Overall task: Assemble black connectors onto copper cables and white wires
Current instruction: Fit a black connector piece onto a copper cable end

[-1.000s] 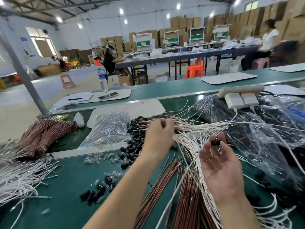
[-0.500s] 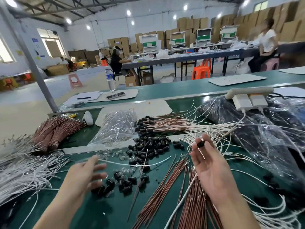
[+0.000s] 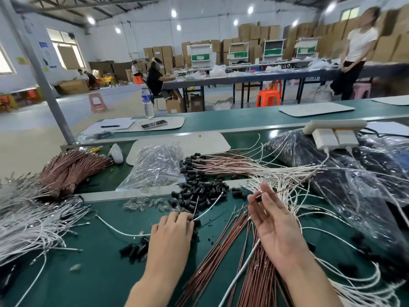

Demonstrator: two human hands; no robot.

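Note:
My left hand lies palm down on the green bench, its fingertips on a small group of black connectors and on a white wire that runs past them. My right hand is raised palm up and pinches one black connector on a thin copper cable between thumb and fingers. A heap of loose black connectors lies just beyond both hands. Loose copper cables fan out under my right wrist. Assembled cables with connectors lie further back.
White wires pile up at the left, with a bundled copper sheaf behind them. A clear bag of small parts sits in the middle. Black plastic-wrapped bags and a white power strip fill the right side.
My left hand came back from the far cable pile, swung left, and now rests on the connectors near the middle. My right hand has kept its pinch on the connector.

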